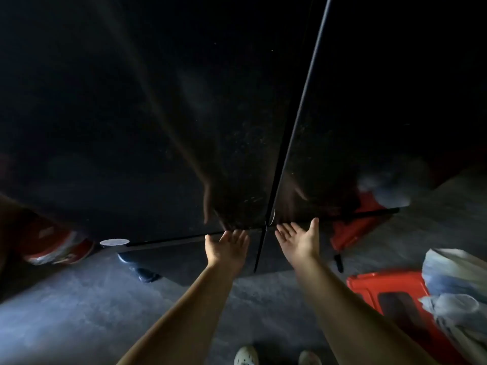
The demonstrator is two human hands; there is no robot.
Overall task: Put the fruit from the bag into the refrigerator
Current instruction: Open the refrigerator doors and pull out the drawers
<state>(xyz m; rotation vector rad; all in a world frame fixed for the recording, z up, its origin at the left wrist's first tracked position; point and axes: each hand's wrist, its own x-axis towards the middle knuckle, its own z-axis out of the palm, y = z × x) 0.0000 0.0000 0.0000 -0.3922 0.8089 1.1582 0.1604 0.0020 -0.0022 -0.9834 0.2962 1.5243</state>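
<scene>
A tall black glossy refrigerator (163,114) fills the view, its two upper doors shut and split by a vertical seam (297,114). My left hand (228,247) reaches palm-up under the bottom edge of the left upper door, fingers apart. My right hand (299,239) does the same under the right upper door, just past the seam. Neither hand holds anything. A pale plastic bag (456,291) lies on a red stool (390,299) at the right; its contents are hidden. Both hands are mirrored in the doors.
A grey concrete floor (79,312) spreads below. A red and white object (58,246) sits at the left beside the fridge, with a small white disc (114,242) near it. My two shoes (246,356) show at the bottom edge.
</scene>
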